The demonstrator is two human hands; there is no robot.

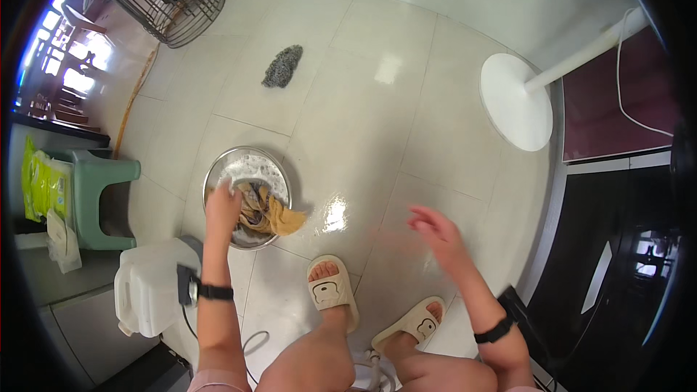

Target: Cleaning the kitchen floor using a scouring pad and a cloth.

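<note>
A round stainless steel basin stands on the floor at centre left, holding sudsy water. In it lies a yellow-and-brown patterned cloth, its plain yellow end draped over the right rim. My left hand is over the basin's left side, fingers curled beside the cloth; whether they grip it is hidden. A grey curved strip runs from near those fingers across the cloth's top. Out to the right, above the tiles, my right hand is slightly blurred, holding nothing, with its fingers apart.
A white plastic jug and green stool stand left. Beyond the basin lies a dark grey, speckled clump. A wire rack and wooden stick are far left; a white pole base and black cabinet are right.
</note>
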